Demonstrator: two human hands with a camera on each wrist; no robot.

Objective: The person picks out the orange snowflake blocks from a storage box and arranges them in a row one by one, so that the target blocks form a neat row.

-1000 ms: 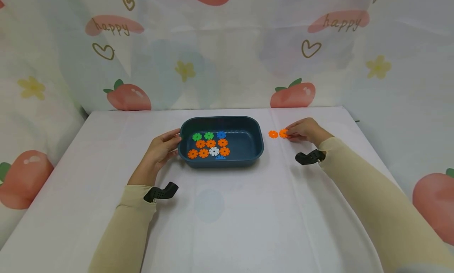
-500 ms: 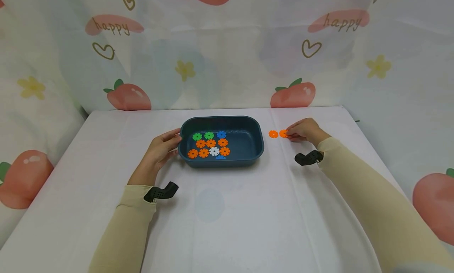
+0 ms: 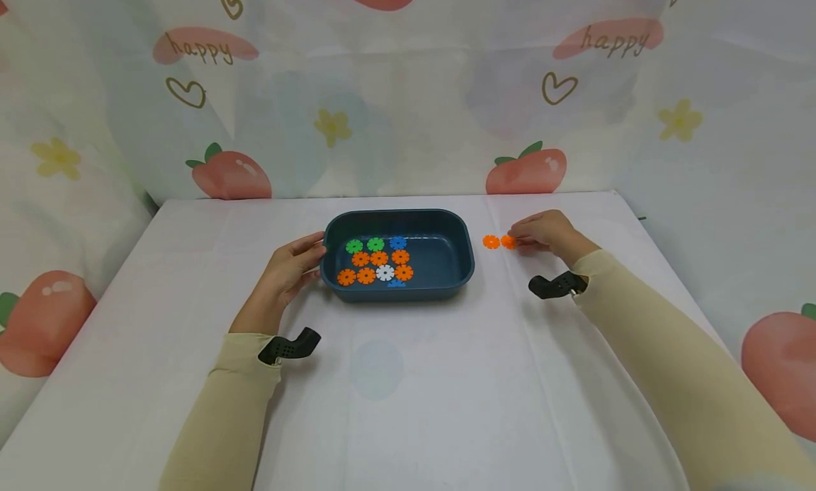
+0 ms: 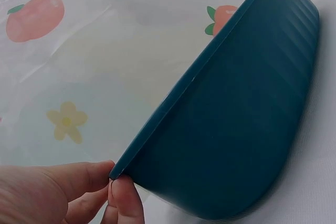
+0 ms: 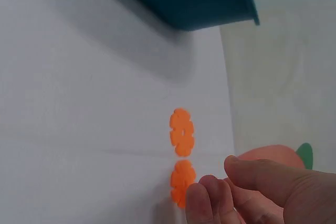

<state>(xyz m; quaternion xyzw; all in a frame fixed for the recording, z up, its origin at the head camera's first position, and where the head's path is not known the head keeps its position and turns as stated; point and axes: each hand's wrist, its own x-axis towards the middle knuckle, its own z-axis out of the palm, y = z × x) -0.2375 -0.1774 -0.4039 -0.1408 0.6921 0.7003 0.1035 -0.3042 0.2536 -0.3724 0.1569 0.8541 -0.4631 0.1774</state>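
Observation:
My left hand (image 3: 280,275) pinches the left rim of a dark blue-green rectangular tray (image 3: 443,264) between thumb and fingers, as the left wrist view shows close up. Inside the tray lie several orange notched discs (image 3: 360,258), two green discs (image 3: 375,244), a blue disc (image 3: 398,243) and a white disc (image 3: 385,272). To the tray's right, two orange discs rest on the cloth. The nearer to the tray (image 5: 181,119) is fully visible. Over the other orange disc (image 5: 181,174) hover the fingertips of my right hand (image 5: 252,192), partly covering it, thumb apart from the fingers.
A white cloth (image 3: 440,392) covers the table. Behind it hangs a printed curtain (image 3: 408,122) with peaches, flowers and hearts. A black wrist-worn device (image 3: 290,346) sits on the left cuff, and another black device (image 3: 554,285) on the right one.
The second orange disc has shifted slightly left toward the first, and my right hand has moved a little left with it. My left hand and the tray stay put.

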